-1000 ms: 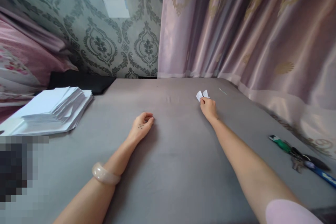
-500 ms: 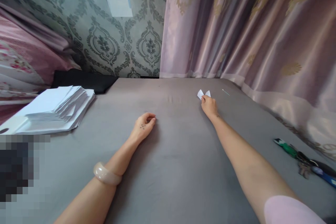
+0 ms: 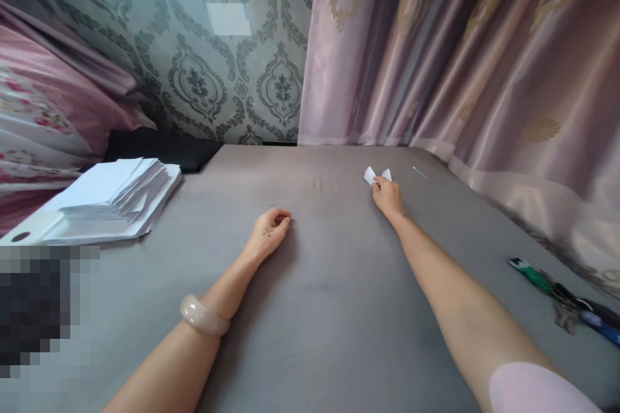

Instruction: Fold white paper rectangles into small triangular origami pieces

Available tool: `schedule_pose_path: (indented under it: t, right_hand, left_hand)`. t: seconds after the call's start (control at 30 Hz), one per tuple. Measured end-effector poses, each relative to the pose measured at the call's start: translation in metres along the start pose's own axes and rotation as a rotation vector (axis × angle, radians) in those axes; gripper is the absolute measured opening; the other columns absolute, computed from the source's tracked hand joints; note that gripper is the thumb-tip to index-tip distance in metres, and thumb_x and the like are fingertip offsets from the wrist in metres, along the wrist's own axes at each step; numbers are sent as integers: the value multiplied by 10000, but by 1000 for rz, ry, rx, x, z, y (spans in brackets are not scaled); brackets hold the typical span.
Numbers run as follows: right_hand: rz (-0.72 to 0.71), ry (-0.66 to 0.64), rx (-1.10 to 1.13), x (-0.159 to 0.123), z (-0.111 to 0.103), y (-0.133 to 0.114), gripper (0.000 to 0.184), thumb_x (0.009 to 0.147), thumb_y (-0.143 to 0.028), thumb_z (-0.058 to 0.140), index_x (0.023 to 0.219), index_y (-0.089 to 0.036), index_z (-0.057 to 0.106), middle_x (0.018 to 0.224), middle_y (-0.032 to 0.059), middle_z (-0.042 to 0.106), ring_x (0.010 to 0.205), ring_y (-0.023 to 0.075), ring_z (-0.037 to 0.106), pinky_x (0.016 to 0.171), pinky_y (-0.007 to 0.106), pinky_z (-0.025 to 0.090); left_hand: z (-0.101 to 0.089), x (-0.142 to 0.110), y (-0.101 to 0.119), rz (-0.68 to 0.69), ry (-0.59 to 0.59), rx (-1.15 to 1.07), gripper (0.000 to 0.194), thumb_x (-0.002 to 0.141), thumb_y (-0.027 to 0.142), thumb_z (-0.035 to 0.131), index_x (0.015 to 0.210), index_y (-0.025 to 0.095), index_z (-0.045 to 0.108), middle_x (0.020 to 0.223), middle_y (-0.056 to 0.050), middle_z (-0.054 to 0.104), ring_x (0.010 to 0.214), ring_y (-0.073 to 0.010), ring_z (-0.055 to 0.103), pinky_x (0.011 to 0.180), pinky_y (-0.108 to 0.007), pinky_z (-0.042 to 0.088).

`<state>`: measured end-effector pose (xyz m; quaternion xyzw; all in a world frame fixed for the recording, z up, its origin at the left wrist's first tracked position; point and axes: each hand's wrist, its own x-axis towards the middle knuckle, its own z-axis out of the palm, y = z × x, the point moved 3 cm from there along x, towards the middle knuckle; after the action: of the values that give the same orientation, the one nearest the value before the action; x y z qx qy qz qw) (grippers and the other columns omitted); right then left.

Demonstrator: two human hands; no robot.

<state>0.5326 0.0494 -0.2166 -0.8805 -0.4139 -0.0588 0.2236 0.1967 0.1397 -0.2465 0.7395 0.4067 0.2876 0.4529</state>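
My right hand [image 3: 387, 195] reaches far across the grey tabletop [image 3: 334, 310], its thumb and fingers closed on a small piece of white paper [image 3: 369, 175]. Two flaps of the paper stick up past the fingertips; the rest is hidden by the hand. My left hand [image 3: 269, 231] rests on its side near the middle of the table, well apart from the paper. Its fingers are curled in towards the thumb, and whatever may be inside them is hidden. On the left wrist sits a pale bangle [image 3: 204, 316].
A stack of white paper sheets [image 3: 109, 184] lies at the left, with a black flat item [image 3: 162, 150] behind it. Beyond my right hand lies a thin white stick [image 3: 420, 172]. Keys [image 3: 565, 316] with green and blue attachments lie at the right, near the curtain [image 3: 508, 110].
The whole view has shifted slightly, so things appear a little further right. Both hands keep nearly the same place and pose, and the paper stays in my right hand.
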Motion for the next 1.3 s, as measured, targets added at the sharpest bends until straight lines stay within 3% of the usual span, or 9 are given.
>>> schedule_pose_path:
  t: [0.23, 0.4, 0.53, 0.7, 0.8, 0.97, 1.13, 1.3]
  right_hand:
    - [-29, 9, 54, -16, -7, 3, 485, 900, -190, 446, 1376, -95, 423, 1054, 149, 710, 1031, 260, 628, 854, 341, 434]
    - [-87, -42, 36, -46, -12, -4, 403, 891, -155, 429, 1280, -90, 512, 1085, 167, 684, 1025, 245, 629, 880, 342, 438]
    - [-250, -157, 32, -85, -14, -29, 267, 896, -191, 480, 1101, -141, 643, 1143, 140, 659, 1088, 226, 591, 951, 346, 421]
    - [-474, -277, 96, -142, -18, -81, 276, 905, -257, 535, 1134, -158, 654, 1260, 117, 614, 1180, 196, 548, 1012, 298, 399]
    - [-620, -313, 81, -171, -19, -107, 321, 933, -291, 496, 1184, -147, 634, 1328, 150, 573, 1249, 244, 506, 1066, 387, 370]
    - [-621, -252, 129, -185, -17, -112, 358, 966, -249, 402, 1227, -132, 618, 1360, 131, 567, 1275, 241, 494, 1115, 411, 328]
    - [-629, -232, 135, -181, -14, -107, 369, 962, -250, 398, 1224, -133, 629, 1342, 125, 587, 1263, 234, 513, 1110, 402, 350]
    - [-644, -192, 141, -180, -8, -102, 378, 955, -246, 386, 1213, -150, 644, 1329, 127, 600, 1257, 247, 526, 1091, 428, 382]
  left_hand:
    - [-1, 0, 2, -23, -2, -15, 266, 777, 288, 553, 972, 148, 667, 890, -90, 718, 775, -196, 685, 738, -306, 541]
    - [-2, -2, 9, -54, -16, -92, 251, 773, 267, 546, 957, 140, 660, 900, -88, 719, 735, -175, 683, 755, -301, 547]
    - [-7, -7, 19, 18, 19, 14, 254, 792, 281, 518, 933, 149, 683, 926, -91, 725, 783, -191, 678, 770, -303, 539]
    - [-19, -12, 25, 130, 157, 414, 275, 824, 231, 469, 937, 164, 711, 1014, -106, 725, 965, -247, 660, 904, -338, 482]
    - [-19, -18, 28, 163, 84, 652, 303, 866, 195, 410, 969, 145, 691, 1060, -132, 707, 1029, -264, 639, 912, -340, 469]
    - [-9, -30, 41, 204, -119, 1072, 338, 903, 127, 323, 1060, 124, 621, 1073, -166, 671, 1013, -268, 636, 818, -337, 490]
    - [-10, -29, 49, 216, -204, 1110, 319, 886, 115, 340, 975, 107, 647, 978, -190, 677, 941, -291, 653, 781, -359, 485]
    - [-28, -33, 52, 227, -237, 1073, 292, 868, 160, 397, 913, 127, 684, 999, -172, 688, 944, -272, 653, 791, -335, 471]
